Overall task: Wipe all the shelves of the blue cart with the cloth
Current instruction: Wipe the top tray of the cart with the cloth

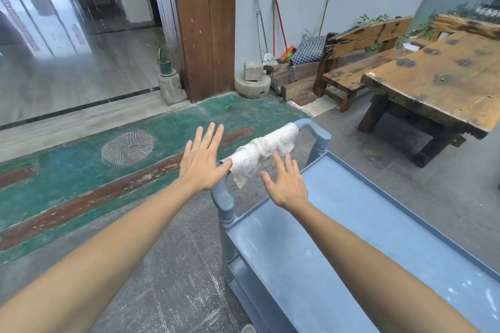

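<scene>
Cloth (263, 150) drapes the cart handle (313, 130); both hands (201, 161) (288, 186) reach flat, fingers spread.

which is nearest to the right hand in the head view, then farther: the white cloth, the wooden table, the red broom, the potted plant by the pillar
From the right hand:
1. Cloth, draped over the cart handle, just past the fingertips.
2. Wooden table, off to the right.
3. Red broom, leaning on the far wall, and potted plant, far left by the pillar: too close to call.
</scene>
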